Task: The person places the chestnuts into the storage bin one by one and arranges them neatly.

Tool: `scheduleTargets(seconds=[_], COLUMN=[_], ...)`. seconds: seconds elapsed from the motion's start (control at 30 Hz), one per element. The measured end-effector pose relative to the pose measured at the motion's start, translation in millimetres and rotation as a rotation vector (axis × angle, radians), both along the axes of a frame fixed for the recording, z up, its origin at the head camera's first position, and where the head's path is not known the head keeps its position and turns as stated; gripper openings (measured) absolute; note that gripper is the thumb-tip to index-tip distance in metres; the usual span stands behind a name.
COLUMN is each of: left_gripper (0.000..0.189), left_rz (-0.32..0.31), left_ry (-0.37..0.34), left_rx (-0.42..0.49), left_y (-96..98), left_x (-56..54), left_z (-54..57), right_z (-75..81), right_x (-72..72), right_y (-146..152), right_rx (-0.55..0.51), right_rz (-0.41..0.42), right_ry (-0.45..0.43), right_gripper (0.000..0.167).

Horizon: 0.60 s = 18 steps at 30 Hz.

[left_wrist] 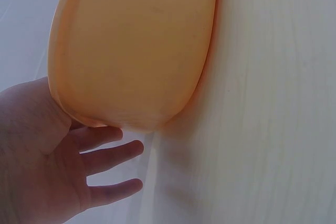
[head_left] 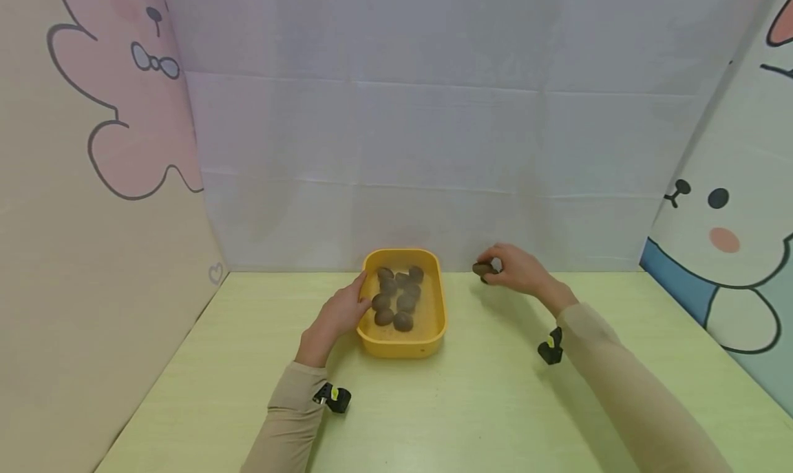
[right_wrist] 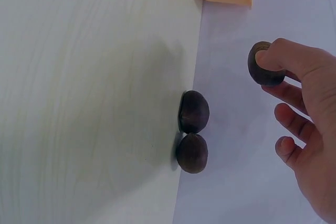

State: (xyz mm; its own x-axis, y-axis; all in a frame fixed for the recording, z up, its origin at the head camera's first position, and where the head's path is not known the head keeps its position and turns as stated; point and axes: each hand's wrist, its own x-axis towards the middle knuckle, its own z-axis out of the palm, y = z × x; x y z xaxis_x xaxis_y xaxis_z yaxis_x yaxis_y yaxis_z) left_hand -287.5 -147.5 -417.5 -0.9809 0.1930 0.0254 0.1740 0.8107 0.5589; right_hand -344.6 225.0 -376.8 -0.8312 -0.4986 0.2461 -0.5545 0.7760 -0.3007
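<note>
A yellow basin (head_left: 401,350) holds several dark brown, roundish pieces (head_left: 403,321). My left hand (head_left: 339,312) grips its left side, thumb over the rim; in the left wrist view three fingers (left_wrist: 113,159) extend along the outside. Right of the basin, my right hand (head_left: 519,270) pinches one dark brown, nut-sized piece (right_wrist: 266,72) between thumb and fingers, with a lighter brown patch beside the thumb. The other fingers are loosely bent. Two similar dark pieces, one (right_wrist: 194,112) touching the other (right_wrist: 192,153), lie below that hand at the table's back edge. Their exact kind is unclear.
The pale yellow-green table (head_left: 409,418) meets a white sheet wall (head_left: 434,149) right behind the basin. Side panels with cartoon animals stand at left (head_left: 142,253) and right (head_left: 743,218). A small black camera is strapped to each wrist.
</note>
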Motion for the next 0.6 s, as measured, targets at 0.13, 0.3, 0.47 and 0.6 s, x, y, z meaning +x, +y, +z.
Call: scheduleTargets(seconds=[0.13, 0.3, 0.47, 0.6], left_gripper=[0.065, 0.065, 0.065, 0.065], left_rz=[-0.003, 0.000, 0.005, 0.004], left_ry=[0.001, -0.004, -0.013, -0.015], left_rx=[0.010, 0.009, 0.002, 0.003], left_y=[-0.1, 0.5, 1.2, 1.4], left_x=[0.0, 0.6, 0.5, 0.1], left_z=[0.4, 0.6, 1.0, 1.0], right_z=[8.5, 15.7, 19.0, 23.0], right_x=[2.8, 3.6, 1.7, 2.1], right_y=[-9, -21, -33, -43], right_rx=[-0.003, 0.001, 0.019, 0.034], right_rz=[0.003, 0.017, 0.032, 0.053], right_ry=[0.005, 0.014, 0.032, 0.064], right_gripper=[0.033, 0.034, 0.034, 0.033])
